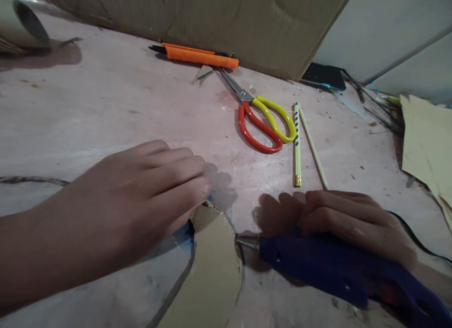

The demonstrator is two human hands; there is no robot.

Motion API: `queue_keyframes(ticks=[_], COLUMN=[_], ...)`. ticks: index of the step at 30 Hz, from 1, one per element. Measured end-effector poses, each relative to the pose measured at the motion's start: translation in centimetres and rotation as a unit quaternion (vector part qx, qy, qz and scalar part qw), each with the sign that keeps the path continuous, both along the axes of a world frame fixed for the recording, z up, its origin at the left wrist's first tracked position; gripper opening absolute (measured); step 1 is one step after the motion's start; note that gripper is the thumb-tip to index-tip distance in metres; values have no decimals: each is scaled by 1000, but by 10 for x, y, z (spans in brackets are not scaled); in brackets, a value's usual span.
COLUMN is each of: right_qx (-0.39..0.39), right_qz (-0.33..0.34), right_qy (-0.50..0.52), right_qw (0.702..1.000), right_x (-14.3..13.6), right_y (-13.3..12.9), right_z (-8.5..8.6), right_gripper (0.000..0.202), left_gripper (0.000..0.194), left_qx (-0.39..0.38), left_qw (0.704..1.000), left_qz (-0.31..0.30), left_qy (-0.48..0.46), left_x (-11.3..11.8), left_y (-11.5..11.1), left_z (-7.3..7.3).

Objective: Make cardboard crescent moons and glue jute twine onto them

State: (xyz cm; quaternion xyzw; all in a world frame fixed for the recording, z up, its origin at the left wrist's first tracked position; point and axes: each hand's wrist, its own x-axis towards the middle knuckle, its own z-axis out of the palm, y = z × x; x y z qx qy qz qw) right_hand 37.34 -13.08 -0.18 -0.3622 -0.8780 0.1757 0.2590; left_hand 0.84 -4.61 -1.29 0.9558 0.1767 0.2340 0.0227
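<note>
A blue hot glue gun (314,266) lies in the grip of my right hand (356,219), whose fingers wrap over its far side. Its metal nozzle touches the right edge of a curved cardboard piece (215,266). My left hand (151,191) is closed at the top end of that piece, with its fingertips hidden underneath. A shiny line runs along the cardboard's edge near the nozzle. Something dark blue shows under my left hand; I cannot make out what it is.
Scissors (266,123) with red and yellow handles lie ahead, beside a dotted pencil (297,144) and a thin stick (312,146). An orange-wrapped bundle (201,57) rests against a big cardboard box (197,17). A cardboard tube (21,24), phone (325,77) and cardboard sheets (427,144) sit around.
</note>
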Motion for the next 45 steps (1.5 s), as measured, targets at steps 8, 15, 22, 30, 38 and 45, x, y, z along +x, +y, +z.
queue_keyframes(ticks=[8,15,22,30,38,45], right_qx=[-14,10,-13,-31,-33,-36], right_qz=[6,-15,-15,2,2,5], right_qy=[-37,-12,5,22,15,11], right_qw=[999,1000,1000,999,999,999], right_x=[-4,-3,-4,-4,1,1], right_y=[3,-1,-2,0,-3,-6], right_z=[9,-1,-1,-3,-3,0], right_gripper=[21,28,35,42,29,34], left_gripper=[19,18,19,19,18,17], left_qx=[5,-9,-11,-38,-15,-29], left_qw=[1000,1000,1000,999,1000,1000], left_qz=[10,6,11,10,2,2], left_qy=[16,10,-3,4,9,11], left_x=[-2,-2,-7,-6,-5,-6], left_y=[0,0,1,-1,-1,-1], left_z=[0,-2,-6,-4,-1,-3])
